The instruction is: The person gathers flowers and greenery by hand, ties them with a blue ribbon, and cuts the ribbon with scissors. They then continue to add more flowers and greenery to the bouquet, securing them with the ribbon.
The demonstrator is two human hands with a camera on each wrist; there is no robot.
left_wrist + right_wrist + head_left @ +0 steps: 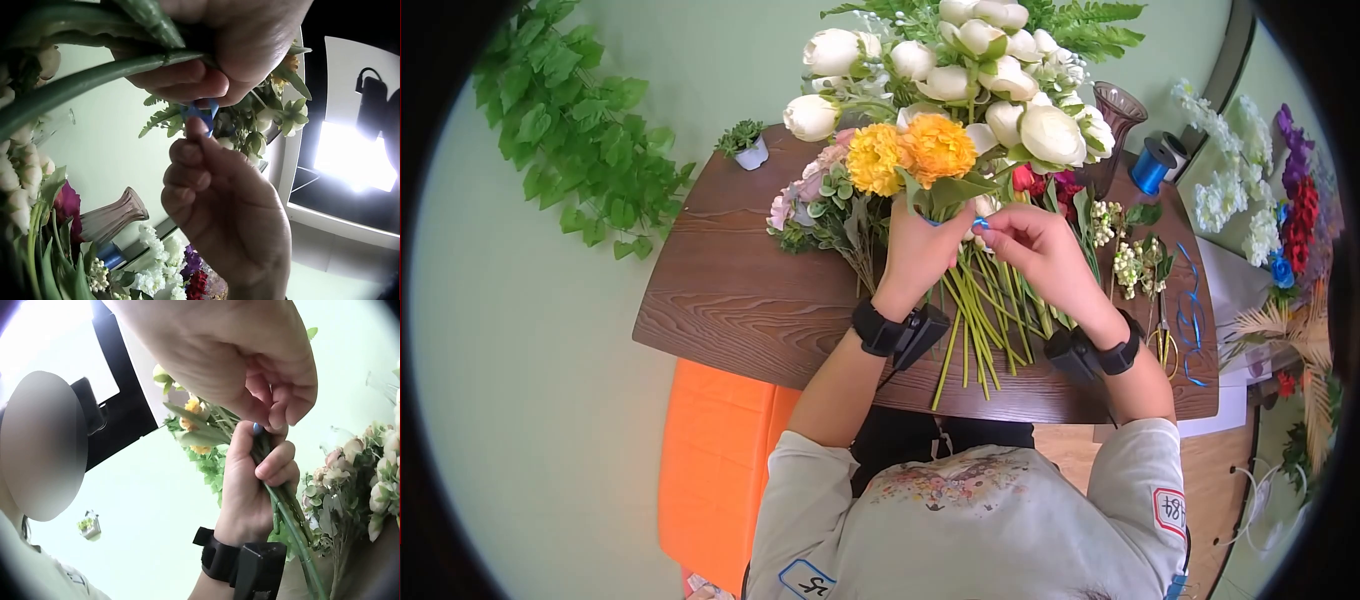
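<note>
The left hand point(920, 250) grips a bundle of green stems point(289, 519) below orange and yellow flowers point(938, 148) and white blooms. Its fingers wrap round the stems in the right wrist view. A piece of blue ribbon point(209, 115) lies at the stems beside the left fingers. The right hand point(1045, 255) pinches this ribbon between thumb and curled fingers, close against the left hand. How the ribbon runs round the stems is hidden by the hands.
Pink flowers point(785, 208) lie left of the hands. Rightward are berry sprigs point(1130, 268), scissors point(1165, 345), loose blue ribbon point(1192, 320), a ribbon spool point(1150, 168) and a glass vase point(1116, 115). A small potted plant point(750, 150) stands at the table's back left.
</note>
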